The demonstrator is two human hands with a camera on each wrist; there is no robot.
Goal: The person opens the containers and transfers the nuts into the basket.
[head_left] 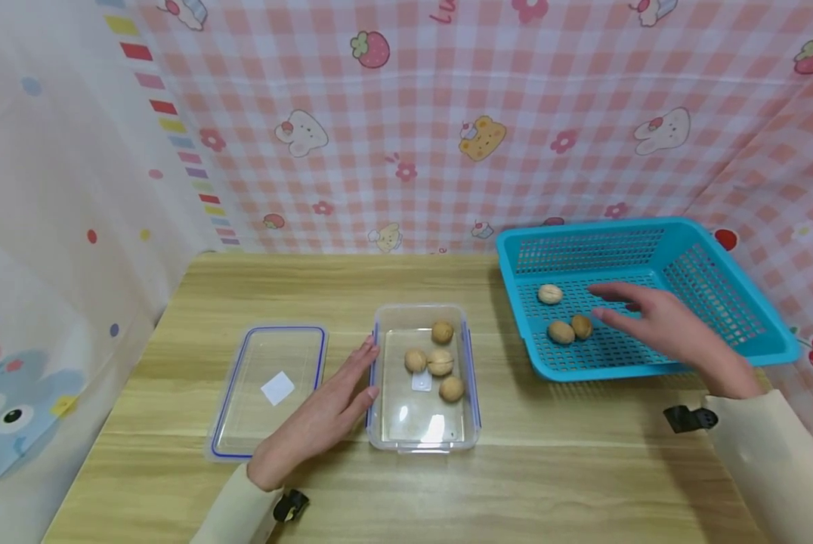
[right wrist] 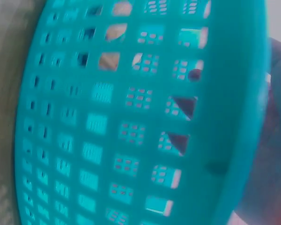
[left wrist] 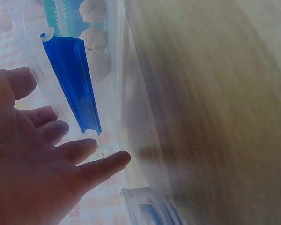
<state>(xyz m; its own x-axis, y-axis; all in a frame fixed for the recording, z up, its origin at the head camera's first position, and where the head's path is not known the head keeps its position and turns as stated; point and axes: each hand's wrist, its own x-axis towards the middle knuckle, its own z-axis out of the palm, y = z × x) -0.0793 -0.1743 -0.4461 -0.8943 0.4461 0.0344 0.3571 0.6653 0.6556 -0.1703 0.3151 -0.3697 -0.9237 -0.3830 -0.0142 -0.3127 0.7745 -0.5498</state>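
A curtained-off nook: pink checked cartoon cloth [head_left: 434,98] hangs far and right, white spotted cloth [head_left: 73,174] left, around a wood-grain worktop [head_left: 549,468].

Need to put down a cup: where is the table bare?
The table is bare behind the clear box and lid, in front of the box, and in a strip between box and blue basket. Crowded: the gap between lid and box, under the left hand, and the table's right front, under the right sleeve.

My feed shows me tan walnuts [head_left: 451,390], a turquoise basket [head_left: 604,373], a clear box [head_left: 396,423] with blue clips [left wrist: 72,84] and a blue-ringed clear lid [head_left: 250,404] on a yellowish wood-grain table [head_left: 549,476]; past its far edge, pink-and-white checked cloth [head_left: 406,98].
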